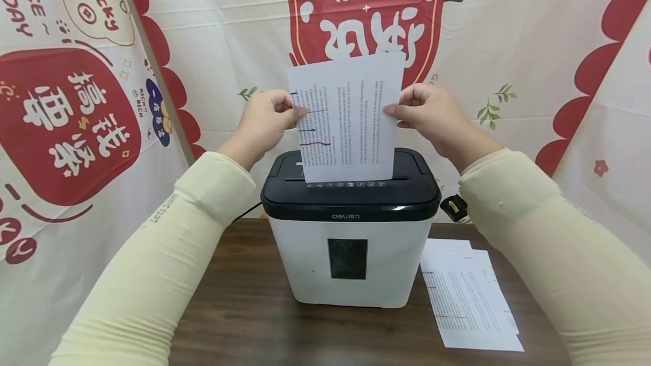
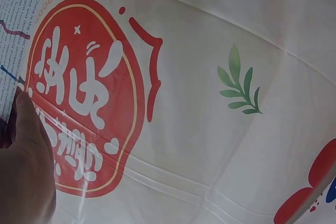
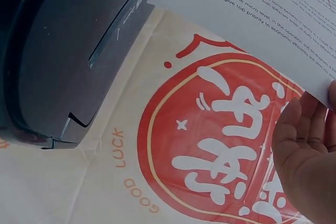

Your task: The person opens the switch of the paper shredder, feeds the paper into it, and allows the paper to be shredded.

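Note:
A printed sheet of paper point(image 1: 351, 123) stands upright over the black top of a white paper shredder point(image 1: 300, 253). Its lower edge is at the feed slot point(image 1: 402, 178); whether it has entered cannot be told. My left hand point(image 1: 267, 123) pinches the sheet's left edge between thumb and fingers. At the opposite edge, my right hand point(image 1: 432, 117) pinches it the same way. Close up in the right wrist view, the sheet point(image 3: 252, 24) slants beside the shredder's dark lid point(image 3: 58, 51). Only part of the left hand point(image 2: 26, 166) shows in the left wrist view.
More printed sheets point(image 1: 473, 298) lie on the brown wooden table point(image 1: 244, 309), right of the shredder. A black object point(image 1: 454, 207) is behind its right side, and a dark cord point(image 1: 246, 212) runs off at the left. Patterned cloth point(image 1: 218, 27) hangs behind.

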### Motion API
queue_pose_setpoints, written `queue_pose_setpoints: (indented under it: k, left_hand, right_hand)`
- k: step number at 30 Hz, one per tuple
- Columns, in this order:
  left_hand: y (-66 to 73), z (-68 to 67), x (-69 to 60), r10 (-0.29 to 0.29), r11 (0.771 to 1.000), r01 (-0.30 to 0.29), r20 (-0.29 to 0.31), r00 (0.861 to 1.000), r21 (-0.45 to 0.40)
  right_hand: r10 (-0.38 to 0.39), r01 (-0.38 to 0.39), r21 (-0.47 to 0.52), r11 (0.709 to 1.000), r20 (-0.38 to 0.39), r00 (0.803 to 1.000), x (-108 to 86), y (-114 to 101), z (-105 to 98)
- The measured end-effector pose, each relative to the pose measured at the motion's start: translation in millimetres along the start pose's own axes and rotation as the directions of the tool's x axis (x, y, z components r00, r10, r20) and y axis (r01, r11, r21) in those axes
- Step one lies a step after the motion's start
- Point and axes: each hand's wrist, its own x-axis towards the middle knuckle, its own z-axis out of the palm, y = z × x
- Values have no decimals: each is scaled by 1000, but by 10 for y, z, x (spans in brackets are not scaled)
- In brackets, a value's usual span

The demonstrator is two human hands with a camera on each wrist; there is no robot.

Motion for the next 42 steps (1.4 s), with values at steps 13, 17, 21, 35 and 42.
queue_pose_setpoints:
  k: [13, 17, 21, 35, 42]
  left_hand:
    - [-155, -23, 77, -29, 999, 30, -27, 999, 25]
    - [-176, -17, 91, -41, 999, 42, -27, 999, 19]
    - [-188, -8, 100, -46, 999, 46, -23, 999, 24]
    - [-286, -8, 94, -94, 994, 92, 21, 995, 62]
    - [-301, -8, 83, -123, 991, 119, 73, 990, 64]
  right_hand:
    - [53, -53, -8, 999, 12, 999, 113, 51, 137]
    - [43, -43, -14, 999, 12, 999, 121, 72, 158]
    - [42, -41, -23, 999, 18, 999, 125, 90, 160]
    - [88, -78, -81, 994, 127, 988, 146, 132, 153]
    - [113, -92, -124, 988, 173, 978, 143, 136, 149]
